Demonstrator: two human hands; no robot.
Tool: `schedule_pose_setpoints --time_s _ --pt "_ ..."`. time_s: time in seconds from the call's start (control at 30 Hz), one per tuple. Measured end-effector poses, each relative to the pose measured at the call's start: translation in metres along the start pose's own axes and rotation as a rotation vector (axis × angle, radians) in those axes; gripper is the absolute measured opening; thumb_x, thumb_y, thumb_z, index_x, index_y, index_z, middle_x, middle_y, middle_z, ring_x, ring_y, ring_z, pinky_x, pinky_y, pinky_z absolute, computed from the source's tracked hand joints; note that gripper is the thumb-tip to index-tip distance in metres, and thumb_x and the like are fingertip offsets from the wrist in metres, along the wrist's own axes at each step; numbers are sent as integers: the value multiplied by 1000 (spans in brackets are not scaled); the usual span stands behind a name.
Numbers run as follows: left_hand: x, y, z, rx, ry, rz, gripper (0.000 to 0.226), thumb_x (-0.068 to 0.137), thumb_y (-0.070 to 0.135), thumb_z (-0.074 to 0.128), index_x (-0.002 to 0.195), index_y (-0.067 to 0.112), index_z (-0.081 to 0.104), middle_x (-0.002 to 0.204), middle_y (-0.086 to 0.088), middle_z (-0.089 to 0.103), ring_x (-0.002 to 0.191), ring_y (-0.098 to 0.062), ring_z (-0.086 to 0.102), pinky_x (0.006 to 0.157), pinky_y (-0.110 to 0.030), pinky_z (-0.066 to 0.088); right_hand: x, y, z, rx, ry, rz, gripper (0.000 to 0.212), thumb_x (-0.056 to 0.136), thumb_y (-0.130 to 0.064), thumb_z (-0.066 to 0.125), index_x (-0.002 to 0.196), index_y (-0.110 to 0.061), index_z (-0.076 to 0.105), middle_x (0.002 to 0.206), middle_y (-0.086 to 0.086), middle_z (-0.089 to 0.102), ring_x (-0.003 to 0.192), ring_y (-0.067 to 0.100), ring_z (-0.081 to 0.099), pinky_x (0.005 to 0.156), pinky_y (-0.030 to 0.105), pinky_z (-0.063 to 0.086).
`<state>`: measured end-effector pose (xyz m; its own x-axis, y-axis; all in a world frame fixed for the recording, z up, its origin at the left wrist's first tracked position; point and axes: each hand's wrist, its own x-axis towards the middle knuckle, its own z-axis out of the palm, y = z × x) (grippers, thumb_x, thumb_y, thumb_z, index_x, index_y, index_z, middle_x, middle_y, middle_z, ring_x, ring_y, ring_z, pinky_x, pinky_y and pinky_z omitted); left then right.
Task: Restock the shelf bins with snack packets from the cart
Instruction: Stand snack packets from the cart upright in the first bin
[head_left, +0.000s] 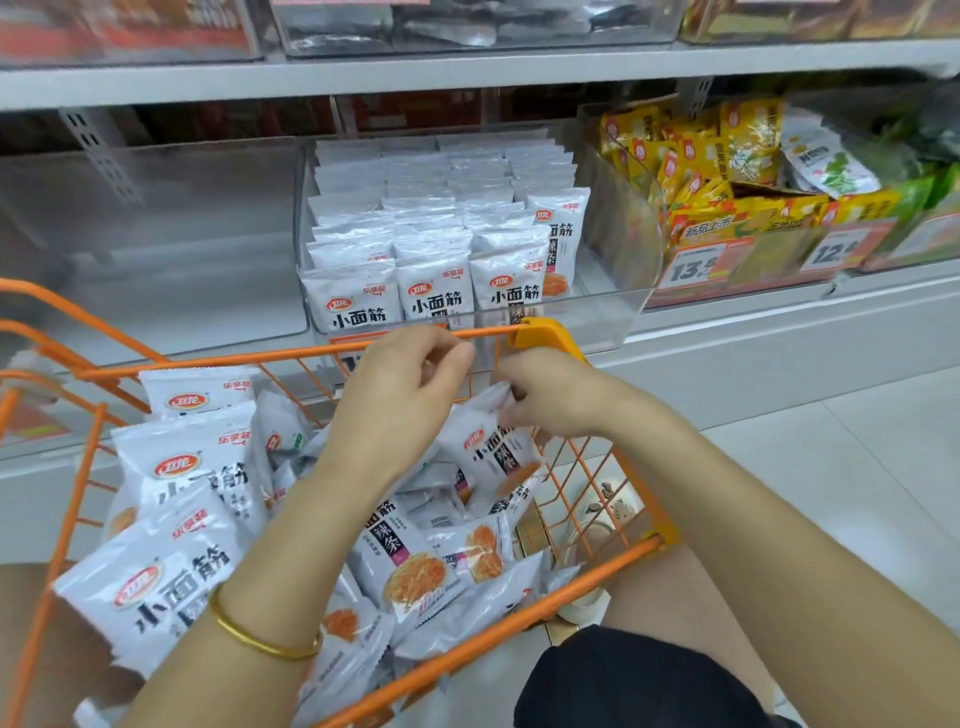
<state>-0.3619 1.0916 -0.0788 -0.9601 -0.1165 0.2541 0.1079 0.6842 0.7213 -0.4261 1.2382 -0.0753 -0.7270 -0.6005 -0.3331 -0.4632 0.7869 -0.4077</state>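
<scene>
Your right hand (550, 402) pinches a packet (493, 457) by its top seam while your left hand (400, 400) curls beside it, grip unclear; the packet is likely light, soft and slippery, so keep to the seam.

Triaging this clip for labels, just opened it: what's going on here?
A person is restocking from an orange wire cart heaped with white snack packets. The right hand pinches the top of one white snack packet above the pile; the left hand is curled beside it, its grasp unclear. The clear shelf bin ahead already holds rows of the same packets, with room at its right side.
</scene>
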Motion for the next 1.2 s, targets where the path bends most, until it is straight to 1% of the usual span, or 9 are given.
schedule_pose_setpoints --time_s 0.1,0.27,0.4,0.5,0.6,0.7,0.87,1.03,1.2 --pt "-1 10 -4 -220 -81 -87 8 88 39 58 87 32 62 86 11 64 75 2 56 71 -16 43 -24 0 -17 508 82 -20 19 92 -5 55 82 -22 54 71 -10 59 69 5 63 62 32 60" --pt "12 22 -5 -385 -105 -152 5 87 21 65 82 22 63 77 1 70 70 -12 65 66 -37 53 -37 10 -23 866 102 -63 16 91 -6 58 100 -20 60 90 0 70 73 8 69 56 25 57" --pt "35 42 -2 -453 -55 -134 8 88 18 63 82 21 60 78 -4 67 69 -18 62 64 -36 50 -39 17 -22 842 194 -47 21 83 -8 68 102 -16 62 91 -1 72 71 6 67 50 21 49" --pt "53 53 6 -406 -5 -85 13 93 29 55 99 17 56 95 -7 65 82 -20 61 70 -37 48 -39 24 -42 887 379 20 18 82 -5 69 98 -11 64 85 0 72 59 4 66 44 18 45" --pt "67 49 12 -136 76 34 28 96 29 48 119 14 53 116 0 57 109 -15 51 89 -27 40 -30 44 -78 753 726 131 24 81 -11 72 103 -8 64 95 3 72 75 15 70 60 31 57" --pt "77 36 20 306 56 192 38 92 23 52 128 11 51 138 -8 45 131 -26 33 107 -36 26 -7 57 -103 471 950 235 33 78 -20 75 107 -9 63 107 3 70 92 18 67 78 38 55" --pt "75 22 35 556 -71 221 53 96 28 45 145 20 28 157 -7 13 145 -23 2 117 -45 -3 46 75 -97 223 798 391 22 85 -18 68 97 -9 51 109 11 62 100 30 59 77 38 50" --pt "75 13 38 574 -27 287 55 95 25 46 146 19 26 156 -7 18 145 -23 6 116 -45 -5 83 95 -80 212 598 489 25 87 -8 63 110 -2 57 116 17 63 108 33 59 75 33 44" --pt "76 9 38 574 -13 321 55 94 24 49 145 17 31 154 -9 25 144 -26 12 116 -45 -2 100 99 -82 245 564 544 25 88 -4 62 112 -3 53 111 14 60 110 30 58 71 26 39"
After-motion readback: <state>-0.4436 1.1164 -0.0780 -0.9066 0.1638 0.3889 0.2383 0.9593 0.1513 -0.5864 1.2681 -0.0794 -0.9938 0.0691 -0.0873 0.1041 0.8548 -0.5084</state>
